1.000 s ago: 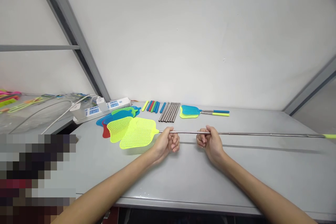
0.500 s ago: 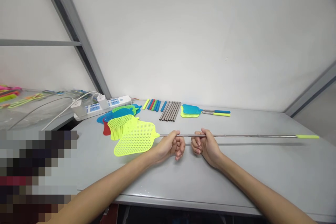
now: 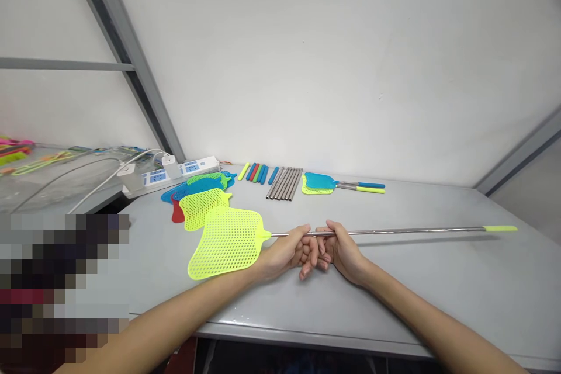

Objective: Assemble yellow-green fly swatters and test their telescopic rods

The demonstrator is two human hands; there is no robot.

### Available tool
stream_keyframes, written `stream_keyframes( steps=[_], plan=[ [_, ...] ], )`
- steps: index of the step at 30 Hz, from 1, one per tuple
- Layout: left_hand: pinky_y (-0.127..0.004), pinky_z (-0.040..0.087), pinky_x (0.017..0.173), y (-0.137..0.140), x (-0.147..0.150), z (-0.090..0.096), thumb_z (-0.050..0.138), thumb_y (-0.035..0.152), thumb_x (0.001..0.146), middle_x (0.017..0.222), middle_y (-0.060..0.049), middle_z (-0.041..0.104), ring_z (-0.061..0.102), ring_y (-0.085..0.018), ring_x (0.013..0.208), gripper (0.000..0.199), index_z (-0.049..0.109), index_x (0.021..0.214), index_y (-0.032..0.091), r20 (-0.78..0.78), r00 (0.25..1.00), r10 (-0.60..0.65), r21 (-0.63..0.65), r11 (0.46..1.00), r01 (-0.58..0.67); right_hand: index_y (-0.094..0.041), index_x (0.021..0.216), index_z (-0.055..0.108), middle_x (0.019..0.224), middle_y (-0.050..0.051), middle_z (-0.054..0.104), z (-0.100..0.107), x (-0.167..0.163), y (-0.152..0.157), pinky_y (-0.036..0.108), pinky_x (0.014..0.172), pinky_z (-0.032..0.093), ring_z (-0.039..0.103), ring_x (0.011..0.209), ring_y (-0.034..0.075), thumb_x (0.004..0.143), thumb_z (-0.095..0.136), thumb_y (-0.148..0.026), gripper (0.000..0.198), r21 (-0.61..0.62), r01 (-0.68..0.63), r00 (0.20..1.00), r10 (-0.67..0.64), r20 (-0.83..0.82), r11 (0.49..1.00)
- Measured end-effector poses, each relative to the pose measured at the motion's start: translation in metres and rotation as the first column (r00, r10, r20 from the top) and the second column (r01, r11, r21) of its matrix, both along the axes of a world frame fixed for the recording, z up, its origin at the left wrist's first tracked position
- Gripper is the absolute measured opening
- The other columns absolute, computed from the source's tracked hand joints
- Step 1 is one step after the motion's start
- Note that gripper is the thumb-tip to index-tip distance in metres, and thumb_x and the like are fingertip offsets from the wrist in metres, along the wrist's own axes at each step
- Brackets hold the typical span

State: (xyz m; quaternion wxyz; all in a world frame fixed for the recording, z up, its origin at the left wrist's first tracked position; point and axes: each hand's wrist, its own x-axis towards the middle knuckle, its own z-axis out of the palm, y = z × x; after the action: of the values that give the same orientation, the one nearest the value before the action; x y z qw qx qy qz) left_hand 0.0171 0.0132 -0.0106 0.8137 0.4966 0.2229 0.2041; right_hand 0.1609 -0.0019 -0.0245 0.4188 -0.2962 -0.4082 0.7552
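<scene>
Swatter (image 3: pixel 236 239), yellow, hangs just above the counter (image 3: pixel 272 307), its head (image 3: pixel 223 245) to the left and its grip (image 3: pixel 500 228) to the right. The left hand (image 3: pixel 289 248) pinches the rod (image 3: pixel 416 230) near the head, lower fingers loosely open; the right hand (image 3: pixel 344 248) pinches it just beside, fingers narrow and curled in. The hands have drawn together from well apart, and their fingers now overlap in view; whether they touch, I cannot tell. The grip, cut off by the right edge a second ago, now shows whole, and the rod looks shorter. That suggests its sections are sliding into one another, with much length still out. Spare heads (image 3: pixel 204 208), loose grips (image 3: pixel 258 173), tubes (image 3: pixel 284 184) and two swatters (image 3: pixel 319 183) lie behind, unmoved.
</scene>
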Motion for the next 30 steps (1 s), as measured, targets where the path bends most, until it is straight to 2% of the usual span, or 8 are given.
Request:
stream_keyframes(
  steps=[7, 11, 15, 19, 22, 25, 27, 30],
  plan=[
    [-0.024, 0.033, 0.046, 0.003, 0.000, -0.002, 0.019, 0.043, 0.082, 0.039, -0.002, 0.048, 0.043, -0.010, 0.038, 0.056, 0.054, 0.052, 0.011, 0.000, 1.000, -0.014, 0.028, 0.999, 0.014, -0.016, 0.044, 0.042, 0.032, -0.001, 0.037, 0.003, -0.002, 0.001, 0.022, 0.036, 0.028, 0.038, 0.030, 0.010, 0.080, 0.019, -0.044, 0.051, 0.024, 0.017, 0.997, -0.019, 0.074, 1.000],
    [-0.023, 0.034, 0.048, 0.002, 0.003, 0.001, 0.023, 0.043, 0.082, 0.037, 0.001, 0.042, 0.043, -0.010, 0.039, 0.054, 0.056, 0.053, 0.012, 0.022, 0.998, 0.058, 0.073, 0.996, -0.060, -0.015, 0.047, 0.045, 0.035, 0.000, 0.042, 0.002, -0.002, 0.003, 0.022, 0.034, 0.027, 0.038, 0.031, 0.010, 0.079, 0.022, -0.045, 0.050, 0.044, 0.023, 0.989, -0.029, 0.146, 0.999],
    [-0.024, 0.036, 0.055, -0.001, 0.007, 0.005, 0.031, 0.041, 0.081, 0.036, 0.002, 0.039, 0.048, -0.011, 0.043, 0.049, 0.056, 0.051, 0.012, 0.013, 0.992, 0.122, 0.175, 0.977, -0.123, -0.015, 0.049, 0.048, 0.035, 0.000, 0.042, 0.001, -0.002, 0.004, 0.021, 0.036, 0.029, 0.036, 0.032, 0.009, 0.078, 0.025, -0.048, 0.050, 0.079, 0.028, 0.980, -0.043, 0.193, 0.996],
    [-0.023, 0.035, 0.052, 0.000, 0.010, 0.004, 0.035, 0.040, 0.079, 0.038, 0.002, 0.041, 0.047, -0.011, 0.044, 0.043, 0.052, 0.049, 0.014, -0.012, 0.964, 0.267, 0.215, 0.942, -0.258, -0.015, 0.051, 0.048, 0.038, -0.001, 0.042, 0.004, -0.003, 0.005, 0.021, 0.035, 0.029, 0.036, 0.034, 0.009, 0.079, 0.026, -0.047, 0.048, 0.072, 0.030, 0.983, -0.043, 0.179, 0.997],
    [-0.020, 0.029, 0.045, 0.002, 0.010, 0.001, 0.043, 0.037, 0.076, 0.039, 0.004, 0.039, 0.036, -0.006, 0.037, 0.036, 0.049, 0.049, 0.014, -0.039, 0.888, 0.458, 0.243, 0.867, -0.436, -0.015, 0.052, 0.048, 0.039, -0.002, 0.039, 0.006, -0.002, 0.004, 0.021, 0.036, 0.029, 0.036, 0.033, 0.008, 0.079, 0.026, -0.046, 0.047, 0.063, 0.052, 0.976, -0.064, 0.206, 0.997],
    [-0.019, 0.027, 0.042, 0.005, 0.009, -0.002, 0.046, 0.035, 0.073, 0.039, 0.005, 0.037, 0.034, -0.006, 0.037, 0.030, 0.046, 0.051, 0.015, -0.005, 0.809, 0.587, 0.162, 0.799, -0.579, -0.014, 0.051, 0.049, 0.038, -0.003, 0.036, 0.009, -0.001, 0.004, 0.021, 0.037, 0.029, 0.036, 0.034, 0.008, 0.080, 0.027, -0.046, 0.048, 0.122, 0.097, 0.954, -0.127, 0.273, 0.988],
    [-0.020, 0.027, 0.040, 0.008, 0.008, -0.002, 0.044, 0.036, 0.072, 0.040, 0.005, 0.038, 0.034, -0.007, 0.036, 0.029, 0.046, 0.052, 0.015, 0.034, 0.769, 0.638, 0.044, 0.768, -0.639, -0.014, 0.050, 0.050, 0.038, -0.003, 0.035, 0.012, 0.001, 0.005, 0.021, 0.038, 0.028, 0.036, 0.035, 0.008, 0.080, 0.028, -0.046, 0.049, 0.193, 0.134, 0.933, -0.189, 0.306, 0.972],
    [-0.020, 0.027, 0.038, 0.013, 0.006, -0.001, 0.041, 0.039, 0.071, 0.043, 0.004, 0.041, 0.031, -0.006, 0.033, 0.029, 0.045, 0.054, 0.015, 0.081, 0.681, 0.728, -0.142, 0.685, -0.715, -0.013, 0.047, 0.051, 0.038, -0.003, 0.033, 0.017, 0.004, 0.007, 0.021, 0.039, 0.027, 0.035, 0.036, 0.007, 0.079, 0.031, -0.046, 0.050, 0.249, 0.191, 0.900, -0.271, 0.342, 0.949]
  ],
)
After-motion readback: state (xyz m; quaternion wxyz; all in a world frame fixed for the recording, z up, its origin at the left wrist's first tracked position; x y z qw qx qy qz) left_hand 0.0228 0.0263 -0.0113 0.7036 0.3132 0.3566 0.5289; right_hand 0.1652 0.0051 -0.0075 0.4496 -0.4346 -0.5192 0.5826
